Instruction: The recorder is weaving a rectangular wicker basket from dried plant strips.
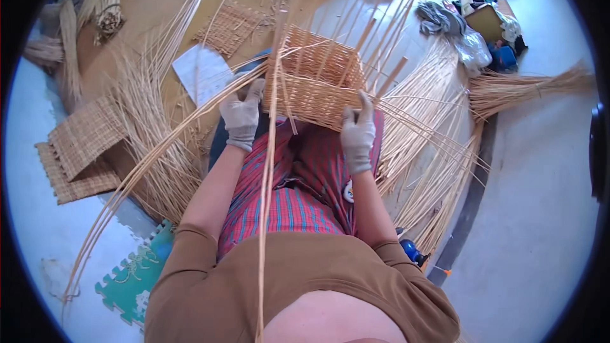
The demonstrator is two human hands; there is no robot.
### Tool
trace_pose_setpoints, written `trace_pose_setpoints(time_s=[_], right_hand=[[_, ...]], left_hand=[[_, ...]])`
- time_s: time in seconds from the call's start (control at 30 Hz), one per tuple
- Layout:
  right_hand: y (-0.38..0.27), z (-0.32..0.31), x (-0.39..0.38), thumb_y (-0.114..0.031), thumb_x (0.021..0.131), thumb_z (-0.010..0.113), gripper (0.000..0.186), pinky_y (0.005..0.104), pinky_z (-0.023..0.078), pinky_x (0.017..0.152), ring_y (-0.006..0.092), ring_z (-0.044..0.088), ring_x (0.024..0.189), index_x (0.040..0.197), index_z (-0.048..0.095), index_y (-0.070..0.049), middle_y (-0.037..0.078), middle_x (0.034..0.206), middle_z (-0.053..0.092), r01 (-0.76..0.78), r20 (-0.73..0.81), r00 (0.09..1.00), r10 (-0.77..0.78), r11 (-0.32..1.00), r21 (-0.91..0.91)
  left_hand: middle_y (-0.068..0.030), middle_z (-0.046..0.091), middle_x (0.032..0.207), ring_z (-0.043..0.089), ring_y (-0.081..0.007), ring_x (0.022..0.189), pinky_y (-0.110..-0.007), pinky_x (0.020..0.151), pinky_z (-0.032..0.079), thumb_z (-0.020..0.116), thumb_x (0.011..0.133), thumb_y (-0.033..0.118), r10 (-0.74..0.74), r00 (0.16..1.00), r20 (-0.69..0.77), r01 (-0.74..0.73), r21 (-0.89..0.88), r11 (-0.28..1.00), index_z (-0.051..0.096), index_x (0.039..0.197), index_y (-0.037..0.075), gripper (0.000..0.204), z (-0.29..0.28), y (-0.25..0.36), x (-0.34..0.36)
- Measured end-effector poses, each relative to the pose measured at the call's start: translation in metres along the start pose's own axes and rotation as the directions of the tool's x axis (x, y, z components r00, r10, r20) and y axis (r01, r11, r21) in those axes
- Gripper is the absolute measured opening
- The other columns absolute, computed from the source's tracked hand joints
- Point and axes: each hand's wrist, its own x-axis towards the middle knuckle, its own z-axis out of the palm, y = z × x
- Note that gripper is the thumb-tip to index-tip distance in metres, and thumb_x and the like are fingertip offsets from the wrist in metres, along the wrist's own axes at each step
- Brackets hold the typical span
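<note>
Tan wicker forms the basket (314, 100) that we hold over the far edge of our lap (297, 211), its loose stakes (392, 77) standing up unwoven. Our gloved right hand (358, 130) pinches the near wall's right corner between thumb and fingers; our gloved left hand (241, 115) curls by the left corner beside long strands (160, 147), and we cannot tell how firmly it closes.

Basket (314, 100) flanked by left hand (241, 115) and right hand (358, 134); stalks (422, 105) are spread right, mats (89, 133) laid far left!
</note>
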Motion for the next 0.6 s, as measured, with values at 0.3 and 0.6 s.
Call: trace_pose_setpoints(time_s=[0.3, 0.6], right_hand=[[-0.123, 0.062, -0.049, -0.015, 0.083, 0.077, 0.032, 0.0407, 0.053, 0.066, 0.0306, 0.066, 0.074, 0.114, 0.070, -0.012, 0.009, 0.081, 0.067, 0.658, 0.350, 0.661, -0.664, 0.737, 0.156], [-0.087, 0.023, -0.069, -0.006, 0.087, 0.072, 0.019, 0.0355, 0.058, 0.078, 0.0267, 0.071, 0.086, 0.106, 0.072, -0.008, 0.009, 0.093, 0.073, 0.516, 0.286, 0.758, -0.586, 0.807, 0.287]], left_hand=[[-0.0101, 0.065, 0.105, 0.065, -0.0157, 0.099, -0.031, 0.089, 0.054, 0.064, 0.093, 0.002, -0.012, 0.847, 0.532, 0.283, -0.432, 0.856, 0.061, 0.116, 0.002, 0.023, -0.038, -0.047, 0.017], [-0.0006, 0.061, 0.120, 0.059, -0.0125, 0.112, -0.026, 0.094, 0.051, 0.082, 0.082, 0.004, -0.018, 0.282, 0.959, 0.347, -0.085, 0.934, 0.046, 0.147, 0.014, 0.075, -0.007, -0.001, 0.123]])
